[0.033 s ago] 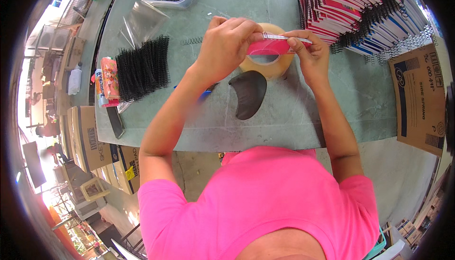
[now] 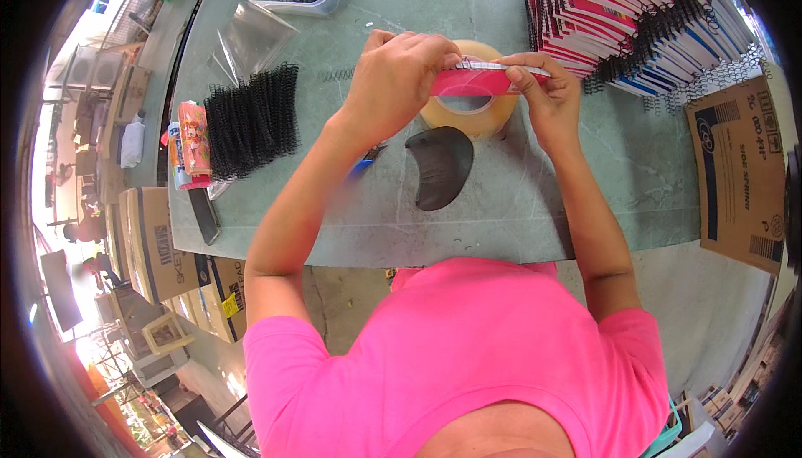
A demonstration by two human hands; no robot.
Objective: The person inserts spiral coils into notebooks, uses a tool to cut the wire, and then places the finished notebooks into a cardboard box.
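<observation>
A small red notebook is held up edge-on, its white page edge upward. My right hand pinches its right end between thumb and fingers. At the other end, the fingers of my left hand are closed on its upper edge, where a bit of spiral binding coil shows. A thin dark coil appears just left of that hand; whether it joins the notebook I cannot tell. Behind and below the notebook is a wide roll of clear tape. A dark curved flat piece shows nearer to me.
Blue-handled pliers are partly hidden by my left forearm. To the left are a bundle of black coils, clear plastic sheets and a pink package. Farther stands a plastic tub. Spiral notebooks and a carton occupy the right.
My left hand has moved slightly left along the notebook's edge, and more of the pliers shows beside the forearm. My right hand keeps its hold.
</observation>
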